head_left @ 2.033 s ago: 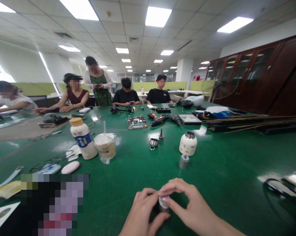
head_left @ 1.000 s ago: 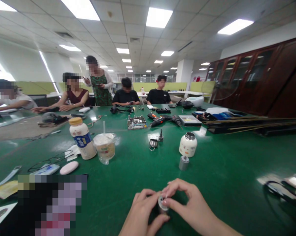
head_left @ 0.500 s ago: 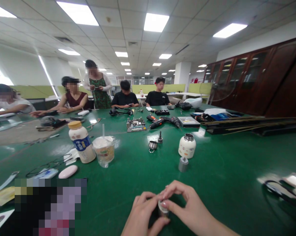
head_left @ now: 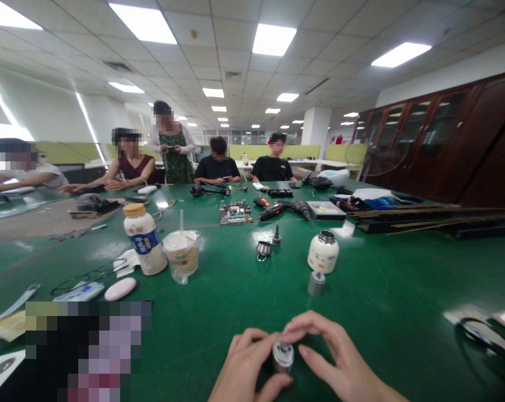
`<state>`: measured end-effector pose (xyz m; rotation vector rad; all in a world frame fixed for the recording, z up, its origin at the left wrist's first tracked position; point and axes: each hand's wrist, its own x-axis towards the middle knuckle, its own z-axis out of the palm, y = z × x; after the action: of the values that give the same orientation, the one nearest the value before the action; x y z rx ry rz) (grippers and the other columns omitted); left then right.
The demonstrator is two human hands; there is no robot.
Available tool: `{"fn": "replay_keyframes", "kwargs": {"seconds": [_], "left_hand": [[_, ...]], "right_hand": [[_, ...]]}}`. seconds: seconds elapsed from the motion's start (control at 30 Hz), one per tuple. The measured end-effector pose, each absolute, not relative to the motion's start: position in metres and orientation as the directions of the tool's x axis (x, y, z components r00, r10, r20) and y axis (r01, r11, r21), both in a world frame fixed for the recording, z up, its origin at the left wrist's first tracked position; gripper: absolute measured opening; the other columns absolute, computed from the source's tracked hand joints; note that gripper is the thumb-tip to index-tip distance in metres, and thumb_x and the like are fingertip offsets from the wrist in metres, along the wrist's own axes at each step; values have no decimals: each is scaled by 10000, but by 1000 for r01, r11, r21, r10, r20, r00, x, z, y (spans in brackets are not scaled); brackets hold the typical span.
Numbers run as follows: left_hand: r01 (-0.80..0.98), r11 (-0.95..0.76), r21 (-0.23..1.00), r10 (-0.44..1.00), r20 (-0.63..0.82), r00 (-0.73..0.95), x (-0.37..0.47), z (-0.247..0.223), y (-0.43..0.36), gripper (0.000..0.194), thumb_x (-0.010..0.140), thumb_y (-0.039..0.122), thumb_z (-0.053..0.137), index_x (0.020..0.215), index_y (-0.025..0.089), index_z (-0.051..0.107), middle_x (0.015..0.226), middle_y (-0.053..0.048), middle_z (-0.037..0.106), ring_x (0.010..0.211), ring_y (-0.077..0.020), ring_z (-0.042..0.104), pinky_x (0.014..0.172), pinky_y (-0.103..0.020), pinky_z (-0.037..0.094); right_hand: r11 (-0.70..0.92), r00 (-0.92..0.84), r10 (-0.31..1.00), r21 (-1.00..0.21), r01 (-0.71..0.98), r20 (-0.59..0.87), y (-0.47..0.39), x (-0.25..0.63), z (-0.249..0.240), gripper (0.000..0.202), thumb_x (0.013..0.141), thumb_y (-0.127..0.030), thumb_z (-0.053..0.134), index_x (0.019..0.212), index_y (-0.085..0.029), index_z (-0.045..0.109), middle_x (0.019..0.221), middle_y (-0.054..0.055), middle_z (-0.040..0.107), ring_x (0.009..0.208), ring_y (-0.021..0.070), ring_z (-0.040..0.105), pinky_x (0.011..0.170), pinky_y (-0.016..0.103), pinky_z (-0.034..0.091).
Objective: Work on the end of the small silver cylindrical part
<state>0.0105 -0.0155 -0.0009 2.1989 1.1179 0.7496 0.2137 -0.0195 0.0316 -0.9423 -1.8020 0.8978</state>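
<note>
The small metal cylinder (head_left: 283, 359), at the near middle of the green table (head_left: 403, 312), might have tipped or slipped if the left hand (head_left: 244, 365) slackened. That hand curled around it from the left, fingers and thumb gripping; the right hand (head_left: 340, 354) arched alongside, thumb and fingers parted.

A person's left hand (head_left: 244, 365) holds a metal cylinder (head_left: 283, 357) at a green tabletop (head_left: 403, 290), the right hand (head_left: 336, 357) curved just beside it.

There are two metal cylinders (head_left: 282, 363), one cream flask (head_left: 323, 255), one capped bottle (head_left: 145, 241), one cup (head_left: 181, 258). Two drills (head_left: 271, 210) and five other people (head_left: 273, 168) show.
</note>
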Motion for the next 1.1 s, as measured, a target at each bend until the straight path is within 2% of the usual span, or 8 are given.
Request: {"fn": "replay_keyframes", "kwargs": {"seconds": [0.1, 0.2, 0.27, 0.43, 0.6, 0.77, 0.9, 1.1], "left_hand": [[541, -494, 681, 841, 215, 496, 10, 0, -15, 432, 797, 227, 724, 1217, 279, 632, 1112, -63, 664, 1043, -263, 592, 918, -372, 468], [553, -491, 673, 845, 215, 489, 11, 0, -16, 423, 798, 212, 716, 1211, 263, 637, 1122, -74, 655, 1044, -266, 595, 921, -382, 468], [555, -492, 671, 846, 217, 488, 12, -1, -16, 416, 791, 201, 718, 1197, 258, 645, 1125, -76, 655, 1039, -264, 599, 919, -383, 471], [555, -495, 669, 845, 221, 487, 12, -1, -16, 396, 791, 199, 723, 1177, 262, 655, 1097, -68, 668, 1024, -259, 605, 908, -375, 479], [566, -482, 669, 848, 194, 493, 11, 1, -16, 440, 797, 242, 725, 1226, 252, 633, 1126, -82, 661, 1052, -272, 597, 935, -391, 466], [588, -449, 672, 858, 141, 495, 12, 0, -13, 478, 766, 219, 744, 1230, 257, 637, 1129, -81, 661, 1066, -281, 590, 950, -403, 453], [594, -438, 675, 862, 127, 492, 13, 2, -12, 472, 768, 220, 742, 1227, 261, 640, 1135, -82, 654, 1074, -286, 581, 956, -411, 446], [579, -445, 683, 861, 148, 487, 13, 3, -15, 475, 785, 213, 736, 1245, 251, 620, 1149, -86, 643, 1060, -277, 575, 953, -411, 444]], "right_hand": [[438, -244, 891, -865, 246, 382, -18, 214, 34, 107, 894, -211, 559, 985, -202, 614, 843, 71, 738, 848, 238, 705, 848, 411, 533], [438, -269, 889, -857, 271, 370, -20, 211, 34, 212, 868, -195, 601, 1079, -210, 615, 1038, 98, 727, 1006, 253, 677, 926, 422, 506], [424, -297, 893, -856, 296, 340, -23, 205, 34, 241, 857, -192, 624, 1097, -215, 636, 1067, 95, 731, 1026, 255, 675, 946, 422, 499], [381, -228, 918, -883, 275, 325, -20, 196, 34, 41, 839, -221, 676, 870, -200, 693, 849, 46, 754, 838, 212, 713, 812, 331, 552], [355, -105, 935, -899, 256, 339, -4, 211, 27, 99, 835, -262, 699, 871, -193, 637, 874, 46, 759, 864, 210, 717, 833, 324, 541], [300, -227, 948, -858, 417, 221, 10, 225, 8, 71, 827, -212, 691, 890, -180, 692, 902, 59, 756, 892, 229, 708, 854, 358, 534], [342, -271, 935, -786, 515, 229, 14, 229, 0, 107, 807, -191, 700, 900, -209, 749, 963, 61, 747, 979, 256, 673, 908, 396, 501], [315, -180, 947, -879, 358, 266, 4, 222, 14, 72, 851, -257, 676, 871, -200, 715, 897, 50, 761, 885, 228, 702, 846, 356, 522]]}}
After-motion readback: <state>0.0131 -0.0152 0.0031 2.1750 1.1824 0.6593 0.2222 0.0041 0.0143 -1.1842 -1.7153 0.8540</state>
